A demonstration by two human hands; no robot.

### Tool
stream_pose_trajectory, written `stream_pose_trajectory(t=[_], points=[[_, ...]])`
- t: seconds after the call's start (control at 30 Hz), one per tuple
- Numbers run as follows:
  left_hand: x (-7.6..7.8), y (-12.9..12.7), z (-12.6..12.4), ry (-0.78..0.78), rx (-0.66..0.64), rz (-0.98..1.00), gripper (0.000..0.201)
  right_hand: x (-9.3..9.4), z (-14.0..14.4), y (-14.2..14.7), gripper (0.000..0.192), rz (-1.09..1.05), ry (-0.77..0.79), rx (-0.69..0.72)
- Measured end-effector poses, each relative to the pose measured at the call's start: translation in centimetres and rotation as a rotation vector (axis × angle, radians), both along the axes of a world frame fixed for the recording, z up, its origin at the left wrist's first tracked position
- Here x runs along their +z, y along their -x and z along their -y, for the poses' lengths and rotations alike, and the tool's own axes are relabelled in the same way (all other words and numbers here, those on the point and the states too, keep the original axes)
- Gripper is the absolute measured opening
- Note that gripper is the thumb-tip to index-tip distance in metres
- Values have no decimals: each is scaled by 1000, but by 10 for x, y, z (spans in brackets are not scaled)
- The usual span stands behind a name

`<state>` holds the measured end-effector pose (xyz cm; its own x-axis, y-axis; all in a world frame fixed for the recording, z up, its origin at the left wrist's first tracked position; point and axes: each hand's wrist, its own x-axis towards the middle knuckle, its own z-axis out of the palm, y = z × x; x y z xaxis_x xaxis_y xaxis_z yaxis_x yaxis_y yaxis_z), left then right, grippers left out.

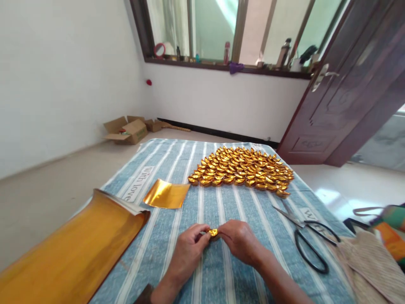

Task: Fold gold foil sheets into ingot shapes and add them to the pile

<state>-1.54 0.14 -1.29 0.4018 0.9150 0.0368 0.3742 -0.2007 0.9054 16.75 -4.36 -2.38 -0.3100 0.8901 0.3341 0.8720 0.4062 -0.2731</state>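
My left hand (189, 246) and my right hand (238, 240) meet over the striped blue cloth (221, 278), each pinching one end of a small folded gold paper piece (213, 232). A loose gold foil square (166, 194) lies flat just beyond my left hand. Farther back, a large spread of several finished gold paper ingots (242, 168) covers the cloth in rows.
A long stack of gold foil sheets (69, 253) runs off the near left corner. Black-handled scissors (305, 236) lie to the right, beside a beige cloth bag (370, 266). An open cardboard box (126, 131) sits on the floor by the wall; a dark door (354, 88) stands open at right.
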Motion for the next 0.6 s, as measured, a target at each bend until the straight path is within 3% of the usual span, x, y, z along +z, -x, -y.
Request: stream_pose_trajectory(t=[0.33, 0.5, 0.6], points=[[-2, 2, -7, 28, -5, 17, 28, 2, -4, 4, 17, 149, 30, -26], [-18, 5, -13, 140, 87, 126, 49, 3, -7, 1, 16, 134, -12, -43], [-26, 9, -16, 170, 109, 133, 54, 10, -8, -19, 22, 63, -73, -128]])
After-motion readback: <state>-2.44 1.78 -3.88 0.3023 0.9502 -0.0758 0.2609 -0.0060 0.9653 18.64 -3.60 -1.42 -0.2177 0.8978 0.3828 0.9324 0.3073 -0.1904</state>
